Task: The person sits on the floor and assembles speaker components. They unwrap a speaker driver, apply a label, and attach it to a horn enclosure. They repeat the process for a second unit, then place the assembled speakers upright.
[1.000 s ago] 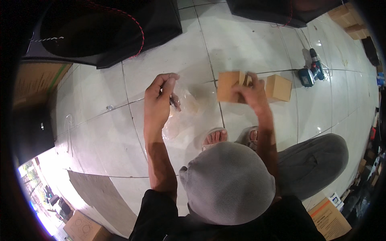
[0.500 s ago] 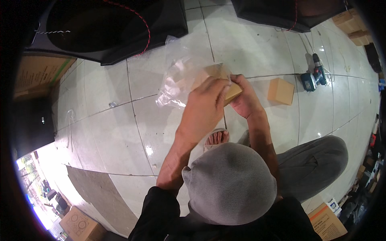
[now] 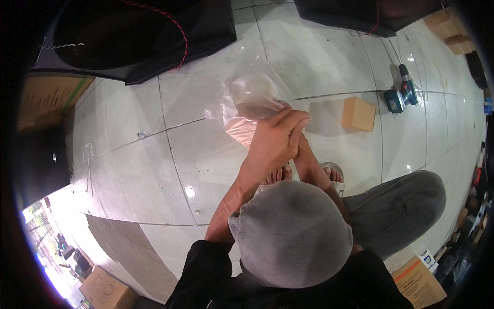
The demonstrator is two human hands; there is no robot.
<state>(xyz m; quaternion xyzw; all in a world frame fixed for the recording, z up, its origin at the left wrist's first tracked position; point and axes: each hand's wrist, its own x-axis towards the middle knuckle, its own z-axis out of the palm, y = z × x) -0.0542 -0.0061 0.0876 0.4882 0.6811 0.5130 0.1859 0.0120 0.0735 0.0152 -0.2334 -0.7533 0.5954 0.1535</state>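
Observation:
A clear plastic bag [image 3: 254,77] spreads out in front of me, crumpled and shiny, above the tiled floor. My left hand [image 3: 280,131] is closed at the bag's near side, thumb and fingers pressed together on the plastic. Behind it my right hand [image 3: 302,141] is mostly covered, so its fingers do not show. A tan-pink surface shows through the plastic beside my left hand; whether it is a box or skin I cannot tell. To the right, a small plain cardboard box [image 3: 358,114] stands on the floor, apart from both hands.
A cordless drill [image 3: 401,95] lies right of the small box. Large black cabinets with red wires [image 3: 206,46] stand at the far side. A carton [image 3: 105,289] is at the lower left, another [image 3: 419,286] at the lower right. My sandalled feet are below my hands.
The small box that was in my hands no longer shows plainly. Both hands have come closer together and slightly nearer me, the left now covering the right. The bag has shifted right.

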